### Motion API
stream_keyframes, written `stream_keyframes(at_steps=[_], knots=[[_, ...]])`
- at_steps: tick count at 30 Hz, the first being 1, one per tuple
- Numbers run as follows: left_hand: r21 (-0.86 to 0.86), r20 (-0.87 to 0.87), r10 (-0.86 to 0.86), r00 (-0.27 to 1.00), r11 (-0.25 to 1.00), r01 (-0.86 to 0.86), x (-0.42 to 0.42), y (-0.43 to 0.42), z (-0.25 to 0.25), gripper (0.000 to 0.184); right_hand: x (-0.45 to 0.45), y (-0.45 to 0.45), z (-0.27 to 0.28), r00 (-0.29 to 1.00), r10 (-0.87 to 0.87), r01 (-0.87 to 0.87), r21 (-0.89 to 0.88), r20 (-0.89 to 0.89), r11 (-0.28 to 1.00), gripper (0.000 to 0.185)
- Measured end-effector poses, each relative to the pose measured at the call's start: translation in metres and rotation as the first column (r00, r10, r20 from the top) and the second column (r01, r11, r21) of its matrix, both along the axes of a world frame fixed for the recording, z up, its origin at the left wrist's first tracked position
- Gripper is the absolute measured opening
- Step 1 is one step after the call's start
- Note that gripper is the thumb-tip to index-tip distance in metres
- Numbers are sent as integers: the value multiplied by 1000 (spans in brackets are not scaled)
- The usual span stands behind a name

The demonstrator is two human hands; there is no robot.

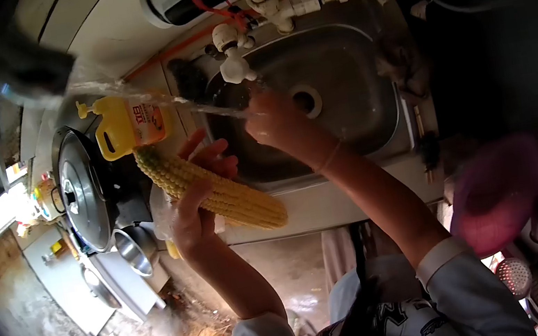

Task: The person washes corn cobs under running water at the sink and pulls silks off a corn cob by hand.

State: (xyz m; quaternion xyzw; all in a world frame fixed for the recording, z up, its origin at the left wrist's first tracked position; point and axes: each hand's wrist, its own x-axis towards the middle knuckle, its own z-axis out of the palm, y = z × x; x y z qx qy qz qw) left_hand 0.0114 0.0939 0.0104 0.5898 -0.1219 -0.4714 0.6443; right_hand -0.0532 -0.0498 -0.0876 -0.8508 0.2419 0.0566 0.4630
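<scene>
My left hand (pixel 193 212) is wrapped around a peeled yellow corn cob (pixel 217 197), held at a slant in front of the sink, its greenish tip up and to the left. Over the basin of the metal sink (pixel 375 130), my right hand (pixel 272 118) is closed just below the white tap (pixel 235 68). Drops of water show between tap and hand. From the right hand's fingers a long, thin, pale streak (pixel 160 99) runs to the upper left; blur hides what it is. What the right hand grips cannot be made out.
A yellow detergent bottle (pixel 112 131) stands left of the sink. Beyond it are a lidded dark pan (pixel 82 190) and a metal bowl (pixel 134 251). A pink basin (pixel 498 195) and a perforated ladle (pixel 513 277) are at the right. Upper left, a dark object (pixel 31 68) is blurred.
</scene>
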Motion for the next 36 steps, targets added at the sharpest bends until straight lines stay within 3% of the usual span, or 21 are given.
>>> stream_keyframes(at_steps=[2,3,5,9,12,15,17,18,19,21,23,26,28,29,31,33,36], knots=[[-22,-14,50,999,999,-50,-5,5,-4,68,-11,1,12,981,-176,137,-343,-84,929,16],[-13,-21,84,996,996,-84,-8,9,-5,68,-19,-1,18,984,-156,114,-366,-87,924,16],[-81,-85,140,987,986,-147,-13,13,-8,63,-32,-10,33,996,-3,45,-488,86,872,12],[-113,-172,194,966,970,-215,-16,18,-8,55,-23,-15,108,997,-1,36,-492,71,870,19],[-116,-184,220,958,963,-243,-13,24,-6,55,-11,-7,131,1000,31,-25,-637,-1,771,17],[-123,-165,238,957,958,-259,-12,25,-2,54,-13,-6,134,998,34,-3,-551,45,834,16],[-135,-163,237,958,956,-259,-9,28,-2,54,-20,-11,143,967,202,-73,-594,155,801,17],[-130,-149,229,962,960,-248,-8,29,-3,54,-16,-7,147,968,127,-13,-465,215,885,18],[-134,-169,246,954,954,-270,-9,29,-3,54,-14,-8,151,969,148,-39,-473,195,880,18],[-106,-168,266,949,952,-286,-8,26,-3,53,-12,-10,157,992,129,-92,-767,-12,634,22],[-103,-145,277,950,951,-293,-6,24,-7,51,-7,-9,164,983,173,-60,-782,62,621,28],[-111,-144,301,943,942,-317,-8,17,-8,46,-4,-11,163,982,168,-59,-702,87,710,26],[-141,-167,310,936,932,-334,-9,10,-8,43,-4,-16,155,977,134,-17,-563,167,826,13],[-163,-153,283,947,938,-307,-9,6,-9,40,-5,-18,157,977,143,-27,-571,160,820,13],[-183,-152,262,953,940,-288,-10,1,-9,37,-10,-16,165,965,61,12,-278,254,960,9],[-185,-173,230,958,948,-261,-11,-4,-8,34,-14,-23,157,944,98,1,-299,315,954,15],[-180,-165,223,961,951,-252,-14,-10,-8,40,-14,-24,160,950,-78,142,-197,303,970,11]])
